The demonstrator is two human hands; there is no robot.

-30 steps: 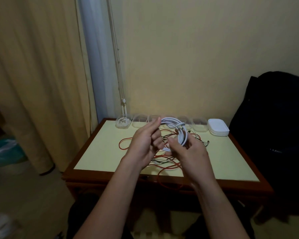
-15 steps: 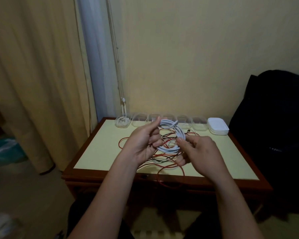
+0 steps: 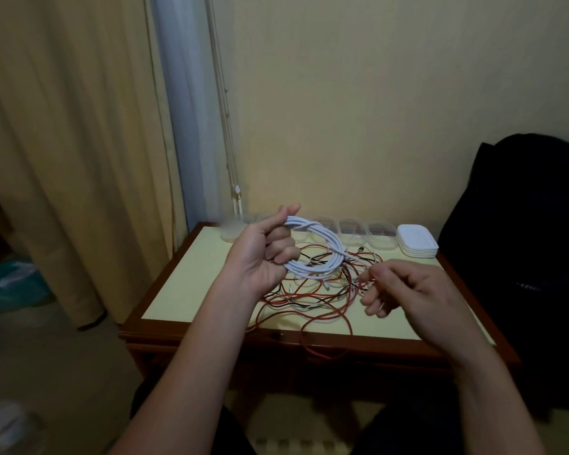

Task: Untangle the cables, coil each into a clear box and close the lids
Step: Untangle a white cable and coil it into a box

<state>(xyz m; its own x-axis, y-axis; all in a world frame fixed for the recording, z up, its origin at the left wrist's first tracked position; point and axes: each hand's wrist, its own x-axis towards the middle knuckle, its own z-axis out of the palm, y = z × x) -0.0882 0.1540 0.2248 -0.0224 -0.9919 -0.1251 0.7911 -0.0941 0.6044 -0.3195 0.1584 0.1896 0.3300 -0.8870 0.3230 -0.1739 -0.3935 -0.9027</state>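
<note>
While the left hand (image 3: 260, 257) grips the coiled white cable (image 3: 326, 254) above the table (image 3: 178, 284), the right hand (image 3: 418, 297) hangs near it, not touching the coil.
The left fingers curl through the coil, thumb on top. The right fingers are loosely curled; whether they pinch a strand cannot be told. Beneath lies a tangle of red and black cables (image 3: 309, 300), one red loop hanging over the near edge. Clear boxes (image 3: 352, 229) line the far edge, with stacked white lids (image 3: 418, 241) at their right end.

My left grip (image 3: 260, 254) holding white cable coil (image 3: 314, 256) above bench (image 3: 184, 290), right grip (image 3: 408, 292) curled beside red-and-black tangle (image 3: 319, 302)
</note>
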